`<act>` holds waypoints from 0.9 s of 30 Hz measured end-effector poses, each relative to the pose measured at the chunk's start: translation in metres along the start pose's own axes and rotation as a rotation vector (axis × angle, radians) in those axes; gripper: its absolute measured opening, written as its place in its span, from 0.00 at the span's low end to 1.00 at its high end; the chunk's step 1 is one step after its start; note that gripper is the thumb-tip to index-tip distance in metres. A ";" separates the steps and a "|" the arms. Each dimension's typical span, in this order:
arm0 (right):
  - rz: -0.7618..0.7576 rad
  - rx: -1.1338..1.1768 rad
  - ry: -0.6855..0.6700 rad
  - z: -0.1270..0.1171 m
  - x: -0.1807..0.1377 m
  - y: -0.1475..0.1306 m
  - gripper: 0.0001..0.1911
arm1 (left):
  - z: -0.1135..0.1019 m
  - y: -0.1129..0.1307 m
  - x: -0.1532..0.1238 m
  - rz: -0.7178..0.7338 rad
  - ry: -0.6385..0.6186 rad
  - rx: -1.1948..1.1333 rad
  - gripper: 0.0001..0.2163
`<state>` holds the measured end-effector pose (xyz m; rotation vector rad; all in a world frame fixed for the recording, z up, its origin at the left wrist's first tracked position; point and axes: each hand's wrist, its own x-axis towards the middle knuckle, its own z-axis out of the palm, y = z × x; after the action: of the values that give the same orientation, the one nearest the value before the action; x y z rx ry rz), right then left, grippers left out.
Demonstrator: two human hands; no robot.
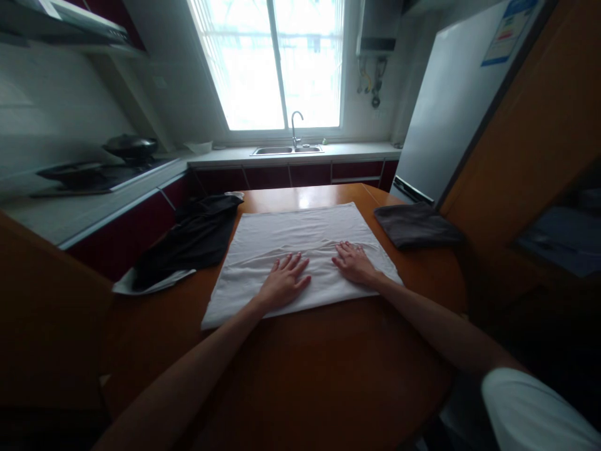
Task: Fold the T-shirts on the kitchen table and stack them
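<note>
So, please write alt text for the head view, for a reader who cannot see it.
The left hand and right hand lie flat on a white cloth spread on a wooden table. A black garment lies to its left, a folded dark towel to its right.

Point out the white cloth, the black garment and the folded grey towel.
white cloth (300, 228), head view, its flat middle.
black garment (195, 241), head view, its bunched middle.
grey towel (416, 225), head view, its top face.

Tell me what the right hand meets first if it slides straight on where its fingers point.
Only more of the white cloth under the right hand, then probably bare table; the folded dark cloth lies off to the side.
</note>
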<state>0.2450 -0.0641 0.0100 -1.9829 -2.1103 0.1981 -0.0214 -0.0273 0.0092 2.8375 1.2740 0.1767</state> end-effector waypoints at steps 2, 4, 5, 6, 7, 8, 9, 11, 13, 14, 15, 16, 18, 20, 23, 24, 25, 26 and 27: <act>0.003 -0.003 -0.003 0.002 0.003 0.001 0.34 | 0.001 0.000 0.001 -0.004 -0.001 0.001 0.29; 0.013 -0.005 0.003 0.003 0.005 0.002 0.34 | 0.001 -0.001 0.001 -0.005 -0.004 0.000 0.29; 0.017 -0.004 0.000 0.003 0.005 0.002 0.34 | 0.001 -0.001 0.001 -0.005 -0.006 -0.002 0.30; 0.018 -0.003 -0.005 0.003 0.006 0.002 0.34 | 0.001 -0.001 0.001 -0.004 -0.008 -0.006 0.30; 0.015 -0.003 -0.009 0.003 0.006 0.002 0.34 | 0.001 -0.001 0.001 -0.003 -0.012 -0.010 0.30; 0.011 -0.003 -0.013 0.003 0.006 0.001 0.34 | 0.001 -0.001 0.001 -0.004 -0.016 -0.014 0.30; 0.010 -0.002 -0.015 0.002 0.006 0.001 0.33 | 0.000 -0.001 0.001 -0.005 -0.020 -0.018 0.30; 0.015 0.002 -0.008 0.000 0.005 0.000 0.34 | -0.001 0.000 0.001 -0.006 -0.027 -0.022 0.30; 0.017 0.003 0.017 -0.001 0.005 -0.001 0.34 | -0.001 0.000 0.001 -0.006 -0.028 -0.022 0.30; 0.010 0.003 0.032 -0.002 0.005 -0.002 0.33 | -0.001 0.000 0.001 -0.007 -0.027 -0.022 0.30; -0.010 0.002 0.039 -0.002 0.006 -0.002 0.33 | 0.000 -0.001 0.001 -0.008 -0.026 -0.022 0.30; -0.039 0.001 0.036 -0.002 0.006 -0.002 0.32 | 0.000 -0.001 0.001 -0.009 -0.027 -0.021 0.30; -0.092 0.000 0.000 -0.001 0.008 -0.002 0.32 | 0.001 -0.001 0.002 -0.008 -0.029 -0.018 0.30; -0.110 0.003 -0.033 0.000 0.010 -0.001 0.33 | 0.001 -0.001 0.002 -0.009 -0.028 -0.018 0.30; -0.086 0.012 -0.034 -0.001 0.011 -0.002 0.34 | -0.001 0.000 0.001 -0.010 -0.024 -0.023 0.30; -0.072 0.013 -0.021 -0.002 0.010 -0.003 0.34 | -0.002 0.001 0.001 -0.009 -0.023 -0.022 0.30; -0.057 0.015 -0.001 -0.003 0.008 -0.006 0.34 | -0.003 0.001 0.001 -0.008 -0.022 -0.021 0.30; -0.048 0.017 0.021 -0.004 0.004 -0.009 0.34 | -0.004 0.002 0.001 -0.007 -0.021 -0.019 0.29; -0.049 0.020 0.040 -0.004 0.000 -0.013 0.34 | -0.004 0.002 0.000 -0.007 -0.019 -0.018 0.29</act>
<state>0.2340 -0.0656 0.0175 -1.9051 -2.1214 0.1694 -0.0201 -0.0284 0.0136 2.8127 1.2713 0.1600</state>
